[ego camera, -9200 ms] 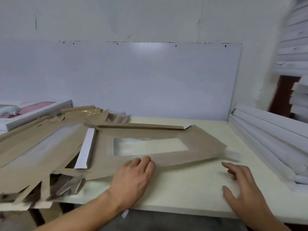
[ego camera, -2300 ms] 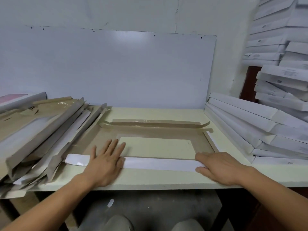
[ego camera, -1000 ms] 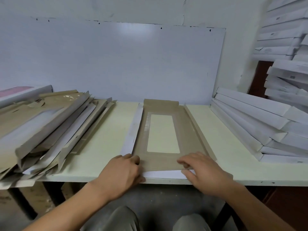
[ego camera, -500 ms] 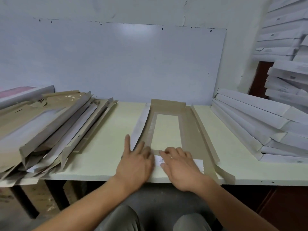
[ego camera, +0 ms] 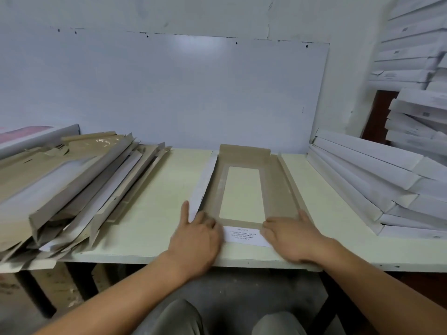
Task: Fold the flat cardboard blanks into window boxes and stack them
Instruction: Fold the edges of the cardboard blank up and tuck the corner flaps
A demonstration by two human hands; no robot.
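One cardboard blank (ego camera: 280, 187) lies lengthwise on the cream table (ego camera: 154, 228), brown side up, its window opening showing the tabletop through it. The far end flap stands raised against the white wall panel (ego camera: 169, 93). The long left flap shows its white face, tilted outward; the long right flap is brown and slightly lifted.

The near end flap (ego camera: 244, 235) is folded over flat, white side up. It carries several lines of small dark print, too fine to read from here.

The person's left hand (ego camera: 196, 240) presses flat on the near left corner of the blank, fingers extended, index finger spread out onto the white side flap. The right hand (ego camera: 290, 234) presses flat on the near right corner, fingers straight and together, gripping nothing.

To the left, a loose pile of unfolded blanks (ego camera: 72, 180) leans across the table edge. To the right, a stack of finished white boxes (ego camera: 377, 180) rests on the table, with more white boxes (ego camera: 411, 54) piled behind; small labels on their ends appear printed, but are illegible.
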